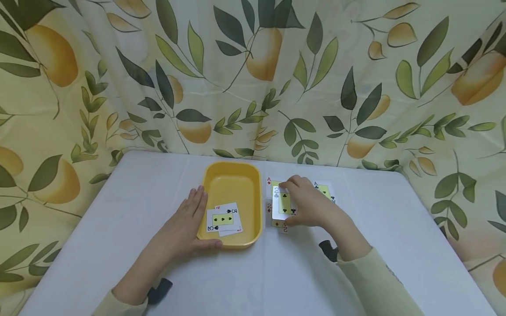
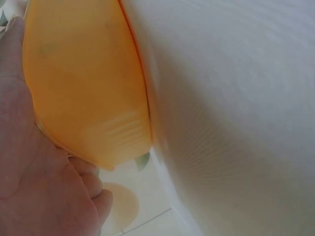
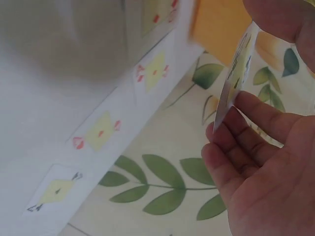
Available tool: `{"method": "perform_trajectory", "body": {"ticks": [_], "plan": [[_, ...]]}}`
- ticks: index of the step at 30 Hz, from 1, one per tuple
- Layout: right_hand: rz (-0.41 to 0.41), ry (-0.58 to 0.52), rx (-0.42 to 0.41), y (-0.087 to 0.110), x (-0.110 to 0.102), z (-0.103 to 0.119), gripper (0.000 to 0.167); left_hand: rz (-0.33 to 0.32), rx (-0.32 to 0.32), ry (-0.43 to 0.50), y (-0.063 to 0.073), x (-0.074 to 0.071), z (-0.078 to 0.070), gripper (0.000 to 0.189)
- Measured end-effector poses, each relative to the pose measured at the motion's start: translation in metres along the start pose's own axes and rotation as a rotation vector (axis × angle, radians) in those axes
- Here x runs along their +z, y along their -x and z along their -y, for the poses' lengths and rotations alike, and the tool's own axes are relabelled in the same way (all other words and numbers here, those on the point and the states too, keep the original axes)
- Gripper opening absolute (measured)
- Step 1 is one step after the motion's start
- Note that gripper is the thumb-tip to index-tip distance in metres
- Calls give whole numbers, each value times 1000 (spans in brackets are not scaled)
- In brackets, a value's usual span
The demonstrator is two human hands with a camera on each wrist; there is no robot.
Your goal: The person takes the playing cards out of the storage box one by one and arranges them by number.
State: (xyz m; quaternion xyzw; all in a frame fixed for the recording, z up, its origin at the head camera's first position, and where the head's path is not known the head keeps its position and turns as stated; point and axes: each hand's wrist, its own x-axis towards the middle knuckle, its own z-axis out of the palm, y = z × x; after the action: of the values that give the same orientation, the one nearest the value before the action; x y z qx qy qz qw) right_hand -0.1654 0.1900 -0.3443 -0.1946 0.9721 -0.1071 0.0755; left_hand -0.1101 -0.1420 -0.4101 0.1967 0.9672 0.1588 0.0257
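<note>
My right hand (image 1: 310,199) pinches a two of clubs (image 1: 283,202) between thumb and fingers, holding it above the table. Under that card a two of diamonds (image 1: 276,224) is partly hidden. The right wrist view shows the held card (image 3: 235,78) nearly edge-on, its face turned away from the palm. My left hand (image 1: 183,219) lies along the left side of a yellow tray (image 1: 233,175), fingers straight, thumb at the near rim. In the tray a three of spades (image 1: 222,219) overlaps another card (image 1: 231,233) that has a red index.
Beyond the right hand, an ace of diamonds (image 1: 274,182) and a black ace (image 1: 323,189) lie on the white-covered table (image 1: 253,281). A red ace (image 3: 100,132) lies between them in the right wrist view. Behind the table hangs a fruit-patterned curtain (image 1: 253,87).
</note>
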Motion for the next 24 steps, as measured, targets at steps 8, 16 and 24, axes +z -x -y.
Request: {"method": "perform_trajectory", "body": {"ticks": [8,16,24], "plan": [[6,6,25,9,9,-24,91,1,-4,2,0,0,0,132],[28,8,48,16,21,-42,92,-10,2,4,2,0,0,135],[79,19,70,16,29,-55,93,12,-14,14,1,-1,1,132]]}}
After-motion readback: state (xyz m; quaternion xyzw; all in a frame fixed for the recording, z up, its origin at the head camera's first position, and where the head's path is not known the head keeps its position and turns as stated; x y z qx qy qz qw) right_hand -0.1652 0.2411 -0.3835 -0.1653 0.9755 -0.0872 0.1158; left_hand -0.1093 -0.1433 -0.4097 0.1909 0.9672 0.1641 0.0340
